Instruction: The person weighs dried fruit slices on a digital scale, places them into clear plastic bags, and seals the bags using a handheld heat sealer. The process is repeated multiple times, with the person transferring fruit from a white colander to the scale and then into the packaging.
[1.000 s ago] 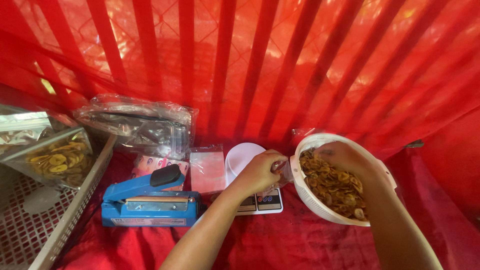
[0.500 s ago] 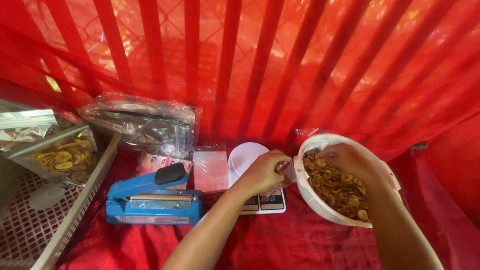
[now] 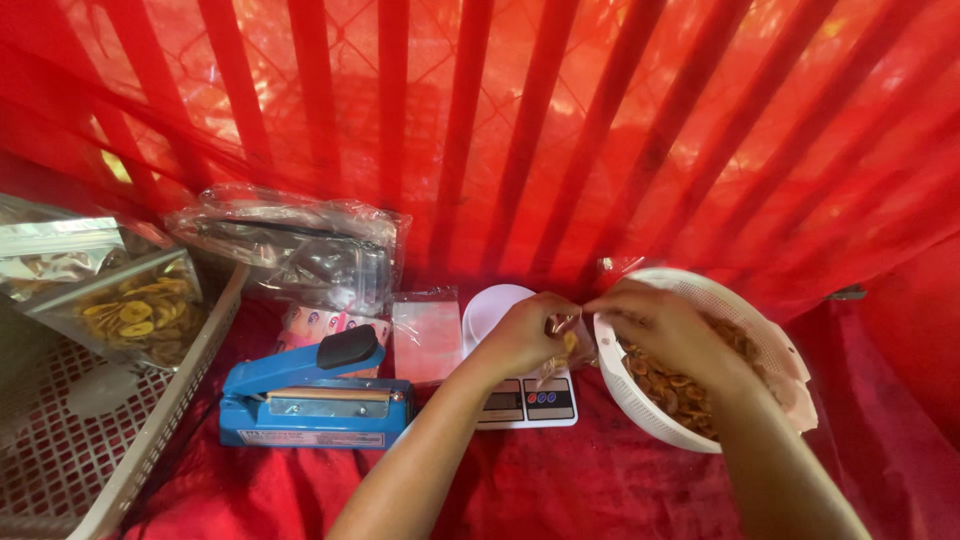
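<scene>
Your left hand (image 3: 522,335) is closed around the mouth of a small clear plastic pouch (image 3: 556,352), which hangs over the white digital kitchen scale (image 3: 512,355) with a few yellow-brown chips showing through the film; your right hand (image 3: 665,330) meets it at the pouch's upper edge, fingers pinched together there, though you cannot tell whether they grip the film or a chip; both hands sit between the scale and the white perforated plastic colander (image 3: 705,355), which stands just to the right of the scale and holds a heap of brown fried banana chips (image 3: 680,385); your right wrist crosses over the colander's near rim. Left of the scale a flat stack of empty clear bags (image 3: 427,338) lies on the red cloth (image 3: 560,480); beside it stands a blue impulse heat sealer with a black knob (image 3: 312,392); behind the sealer a crumpled bundle of clear plastic packaging (image 3: 295,245) leans against the red netting wall (image 3: 560,130). At the far left a grey slotted plastic crate (image 3: 150,435) holds silver-topped filled pouches of yellow chips (image 3: 120,300).
</scene>
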